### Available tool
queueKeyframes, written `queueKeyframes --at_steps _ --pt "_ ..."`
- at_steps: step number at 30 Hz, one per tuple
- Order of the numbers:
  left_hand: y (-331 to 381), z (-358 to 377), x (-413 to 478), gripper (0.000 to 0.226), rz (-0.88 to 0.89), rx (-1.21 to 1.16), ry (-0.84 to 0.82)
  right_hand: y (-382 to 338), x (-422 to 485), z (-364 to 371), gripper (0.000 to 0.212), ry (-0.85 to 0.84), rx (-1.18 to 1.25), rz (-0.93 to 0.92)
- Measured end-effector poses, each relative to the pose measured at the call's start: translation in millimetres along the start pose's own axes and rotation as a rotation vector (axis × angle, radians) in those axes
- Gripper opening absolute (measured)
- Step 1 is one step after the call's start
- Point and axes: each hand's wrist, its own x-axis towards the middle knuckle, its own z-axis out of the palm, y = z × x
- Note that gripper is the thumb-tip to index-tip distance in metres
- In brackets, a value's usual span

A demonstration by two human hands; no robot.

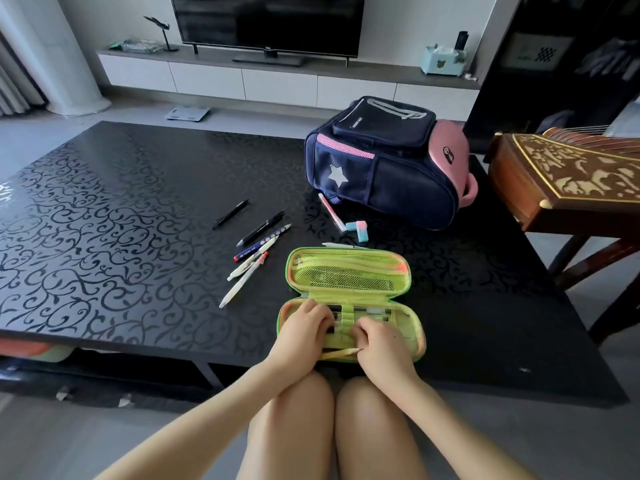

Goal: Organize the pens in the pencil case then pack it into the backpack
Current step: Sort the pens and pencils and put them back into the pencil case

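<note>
Pencil case (349,271) open, long axis left-right

Person: two bare forearms, no sleeves; left hand (304,327) and right hand (381,344) bare, no rings or watch; knees (332,403) bare

Open green pencil case (349,271) at the near edge of the black table (104,220); left hand (304,325) and right hand (381,341) inside its near half. Loose pens (249,261) to its left. Navy backpack (384,161) beyond.
</note>
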Motion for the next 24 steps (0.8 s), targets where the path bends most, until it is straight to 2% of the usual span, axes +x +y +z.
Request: queueKeyframes --at_steps 4,7,9,13,16,20,24 --pt "2 -2 -1 0.011 0.041 0.05 -0.165 2 -1 -7 0.015 -0.032 0.069 -0.029" --pt "2 -1 -2 0.019 0.045 0.091 -0.163 3 -4 -18 0.018 -0.086 0.188 0.006" --pt "1 -1 -2 0.024 0.055 0.104 -0.153 5 -8 -25 0.022 -0.191 0.33 0.025" --pt "0 2 -3 0.018 0.08 0.096 -0.137 4 -13 -34 0.013 -0.352 0.37 -0.055" --pt "0 -1 -1 0.013 0.077 0.032 -0.114 7 -9 -33 0.017 -0.292 0.328 -0.045" --pt "2 -15 -2 0.036 0.1 -0.059 -0.063 13 -3 -40 0.014 -0.105 0.53 0.07" --pt "-1 -28 -1 0.035 0.16 -0.03 -0.037 16 -1 -43 0.011 -0.118 0.612 0.097"
